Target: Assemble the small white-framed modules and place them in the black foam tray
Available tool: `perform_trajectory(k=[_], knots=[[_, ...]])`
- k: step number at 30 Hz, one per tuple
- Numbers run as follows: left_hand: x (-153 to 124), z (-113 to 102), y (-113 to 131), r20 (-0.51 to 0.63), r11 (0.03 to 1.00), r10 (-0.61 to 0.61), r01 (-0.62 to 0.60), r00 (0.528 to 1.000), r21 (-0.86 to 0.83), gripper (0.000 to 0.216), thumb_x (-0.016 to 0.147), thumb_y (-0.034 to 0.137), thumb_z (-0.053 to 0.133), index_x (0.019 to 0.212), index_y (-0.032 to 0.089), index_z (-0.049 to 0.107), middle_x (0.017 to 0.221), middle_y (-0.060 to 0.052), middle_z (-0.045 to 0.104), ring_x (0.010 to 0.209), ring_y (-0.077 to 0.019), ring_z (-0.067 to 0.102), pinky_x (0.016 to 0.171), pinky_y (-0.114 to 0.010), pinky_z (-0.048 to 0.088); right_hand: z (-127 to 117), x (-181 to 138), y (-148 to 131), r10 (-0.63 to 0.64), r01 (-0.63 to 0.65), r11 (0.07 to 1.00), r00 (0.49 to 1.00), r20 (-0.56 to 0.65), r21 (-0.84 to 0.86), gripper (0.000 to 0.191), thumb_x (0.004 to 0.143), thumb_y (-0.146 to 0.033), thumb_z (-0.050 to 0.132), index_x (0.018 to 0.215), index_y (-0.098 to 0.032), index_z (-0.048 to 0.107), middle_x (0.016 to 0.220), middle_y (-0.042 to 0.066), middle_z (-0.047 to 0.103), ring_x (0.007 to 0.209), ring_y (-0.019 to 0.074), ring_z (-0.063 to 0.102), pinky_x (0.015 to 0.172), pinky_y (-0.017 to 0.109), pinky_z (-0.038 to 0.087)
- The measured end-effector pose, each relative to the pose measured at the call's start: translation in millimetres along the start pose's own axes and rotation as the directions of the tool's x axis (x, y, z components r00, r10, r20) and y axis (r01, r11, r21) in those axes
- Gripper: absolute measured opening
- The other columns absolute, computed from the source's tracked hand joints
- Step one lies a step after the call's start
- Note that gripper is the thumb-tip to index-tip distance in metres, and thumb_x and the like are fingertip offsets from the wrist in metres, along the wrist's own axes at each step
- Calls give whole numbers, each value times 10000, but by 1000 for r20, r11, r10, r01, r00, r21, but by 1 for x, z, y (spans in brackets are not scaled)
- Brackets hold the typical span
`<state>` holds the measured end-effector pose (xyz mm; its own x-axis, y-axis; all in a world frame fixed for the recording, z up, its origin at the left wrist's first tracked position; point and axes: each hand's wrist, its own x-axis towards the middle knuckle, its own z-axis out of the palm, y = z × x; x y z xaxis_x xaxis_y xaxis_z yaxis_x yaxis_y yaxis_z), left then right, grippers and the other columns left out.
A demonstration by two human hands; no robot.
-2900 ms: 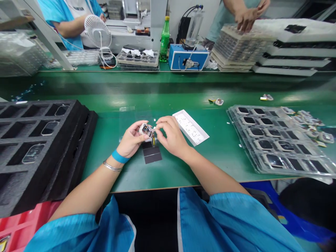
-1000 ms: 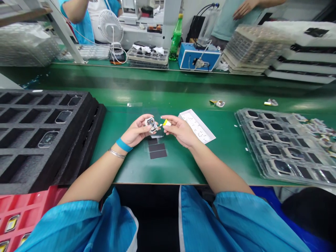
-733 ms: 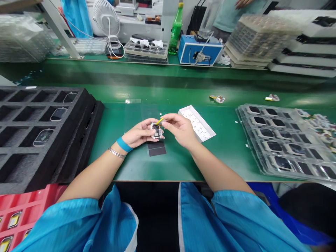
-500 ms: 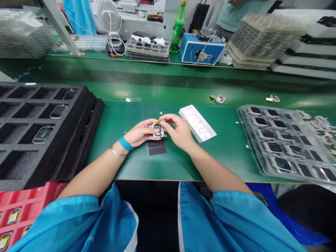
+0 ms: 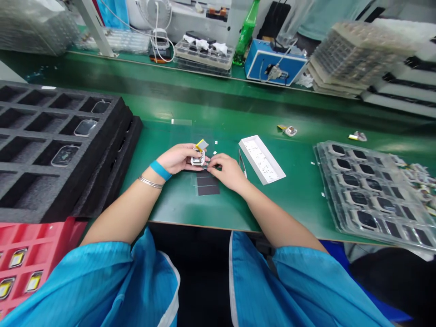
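So the left hand (image 5: 177, 157) has its fingers curled loosely around a small watch module (image 5: 198, 158), pinching it between thumb and fingers just above the middle of the green workbench (image 5: 160, 202). A yellow tab (image 5: 201, 145) sticks up off the top of the module; it's tiny, so I'd only guess it's a bit of tape or a small battery.

The right hand (image 5: 228, 172) sits just beside it, half closed, with its fingertips (image 5: 211, 167) pulled together near the module. Can't tell if they've got hold of anything.

Right under both hands are dark rectangular pads (image 5: 207, 185) on the bench. A white tray (image 5: 261, 160) sits to the right of the hands, and a clear blister tray of watch parts (image 5: 366, 195) is further right. Upper left of the bench is a black foam tray (image 5: 59, 150) holding a few watch bodies.
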<state>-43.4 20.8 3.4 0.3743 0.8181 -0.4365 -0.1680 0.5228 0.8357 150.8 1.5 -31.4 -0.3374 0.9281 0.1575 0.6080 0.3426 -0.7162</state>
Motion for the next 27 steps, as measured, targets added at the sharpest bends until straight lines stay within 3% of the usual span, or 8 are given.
perform_trajectory(k=[4, 18, 22, 25, 27], knots=[[3, -2, -2, -16, 999, -45, 45, 999, 20, 185, 708, 78, 712, 877, 116, 647, 840, -115, 743, 775, -197, 716, 837, -448, 585, 4, -2, -6, 9, -5, 984, 1000, 19, -178, 74, 765, -111, 713, 765, -183, 729, 1029, 80, 663, 1000, 235, 618, 965, 440, 480], [4, 1, -5, -35, 997, -65, 66, 997, 36, 196, 709, 78, 714, 877, 127, 625, 836, -84, 728, 755, -164, 692, 865, -442, 570, 10, 2, -1, 96, -93, 993, 995, 41, -75, 112, 787, -105, 689, 704, -180, 690, 994, 64, 589, 1010, 222, 566, 979, 417, 450], [4, 2, -5, -50, 997, -59, 62, 997, 43, 146, 726, 64, 674, 850, 121, 622, 837, -89, 724, 745, -160, 686, 820, -413, 585, 4, 0, 1, 9, -2, 998, 993, 120, -61, 112, 843, -121, 616, 754, -182, 647, 1001, 64, 561, 1038, 223, 532, 1007, 432, 414], [4, 3, -5, -59, 997, -55, 58, 997, 44, 119, 742, 53, 637, 841, 118, 626, 831, -86, 718, 735, -154, 680, 772, -385, 596, -9, -3, 0, -99, 94, 995, 974, 204, 30, 104, 876, -173, 588, 779, -192, 620, 999, 58, 556, 1039, 207, 543, 988, 408, 425], [3, 4, -5, -65, 997, -50, 54, 997, 49, 131, 727, 56, 652, 837, 122, 627, 819, -76, 716, 724, -148, 674, 748, -369, 600, -19, -5, -4, -153, 136, 985, 969, 192, 102, 98, 893, -213, 574, 803, -197, 610, 1016, 59, 572, 1031, 197, 558, 951, 384, 444]])
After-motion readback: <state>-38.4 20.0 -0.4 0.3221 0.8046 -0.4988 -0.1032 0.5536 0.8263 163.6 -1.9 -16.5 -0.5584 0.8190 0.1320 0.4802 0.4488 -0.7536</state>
